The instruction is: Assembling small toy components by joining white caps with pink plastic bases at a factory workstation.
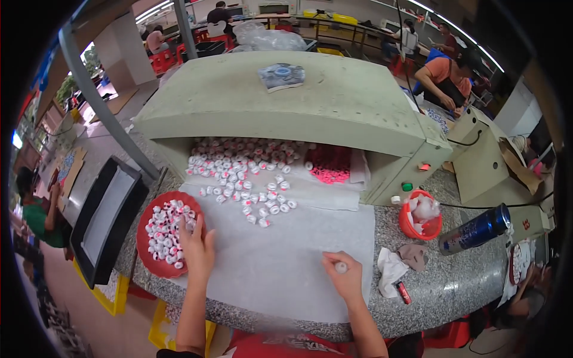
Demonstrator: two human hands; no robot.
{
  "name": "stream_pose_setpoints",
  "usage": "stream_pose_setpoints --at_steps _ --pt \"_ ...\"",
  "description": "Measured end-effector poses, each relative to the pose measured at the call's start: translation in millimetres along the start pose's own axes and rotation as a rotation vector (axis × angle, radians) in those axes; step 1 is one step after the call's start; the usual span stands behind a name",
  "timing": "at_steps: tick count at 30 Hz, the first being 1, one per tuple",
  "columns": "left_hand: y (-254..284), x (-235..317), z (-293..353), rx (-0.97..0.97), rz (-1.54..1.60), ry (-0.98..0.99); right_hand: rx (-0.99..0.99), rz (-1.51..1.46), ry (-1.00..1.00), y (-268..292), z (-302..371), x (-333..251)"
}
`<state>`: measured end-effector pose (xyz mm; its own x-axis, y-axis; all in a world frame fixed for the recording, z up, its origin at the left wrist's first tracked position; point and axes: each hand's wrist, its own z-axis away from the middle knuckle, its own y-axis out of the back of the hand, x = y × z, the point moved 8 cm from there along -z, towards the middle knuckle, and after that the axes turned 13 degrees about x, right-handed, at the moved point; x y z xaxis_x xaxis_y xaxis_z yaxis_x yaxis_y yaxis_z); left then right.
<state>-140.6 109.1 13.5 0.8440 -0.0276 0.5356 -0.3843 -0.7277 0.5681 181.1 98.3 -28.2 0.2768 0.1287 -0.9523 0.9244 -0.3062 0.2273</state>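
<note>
My left hand (197,247) reaches over the right side of a red plate (145,206) with a scalloped rim. Its fingers are stretched out and apart, with the tips among small white ring-like pieces (165,232) marked with pink. My right hand (348,279) is closed above the white paper sheet (268,262), fingers curled around a small whitish round piece (341,267). More of the white and pink pieces (239,164) lie heaped inside the open box-like housing and spill onto the paper. Beside them in the housing sits a pile of bright pink pieces (330,167).
The pale green metal housing (280,113) stands across the bench. To the right are a red cup (412,227) with white material, a blue can (477,230), crumpled cloth (391,268) and a small red tube (404,293). A black tray (107,221) tilts at left. Other people work around.
</note>
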Motion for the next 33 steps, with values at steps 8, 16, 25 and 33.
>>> stream_pose_setpoints --at_steps 8,16,25,33 --pt "-301 214 -48 0.034 0.294 -0.802 0.197 0.069 -0.132 21 7 34" --pt "-298 232 -46 -0.002 0.345 -0.73 0.287 0.096 -0.095 43 1 22" --pt "-219 215 60 -0.381 0.489 -0.411 0.394 0.128 -0.09 82 -11 45" --pt "-152 171 37 -0.254 0.501 -0.424 0.423 0.082 -0.2 75 -5 49"
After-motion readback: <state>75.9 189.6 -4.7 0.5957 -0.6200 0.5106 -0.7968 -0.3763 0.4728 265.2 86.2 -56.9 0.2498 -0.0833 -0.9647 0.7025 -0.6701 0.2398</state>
